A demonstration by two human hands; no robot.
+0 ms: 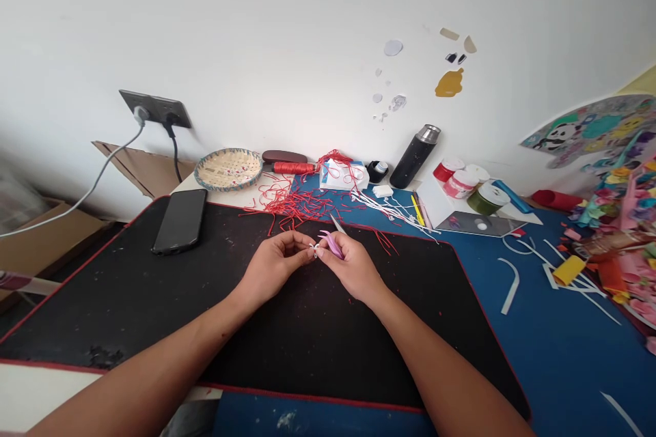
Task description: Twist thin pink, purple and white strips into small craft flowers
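Small white piece [314,247] is over the far half of the black mat [307,341], between both hands. Left hand [270,265]: thumb and index pinched narrow on it. Right hand [355,269]: fingertips closed at its other side, purple-handled scissors [333,245] tucked in the same grip. From here, too small to make out its exact shape. My guess: near weightless, soft, bends easily, could slip. Hold it by the edges, light squeeze.

Phone [180,222] on mat [318,341], L of hands [269,263]; basket [201,179] behind mat; threads [297,203] btwn basket & flask [413,160].
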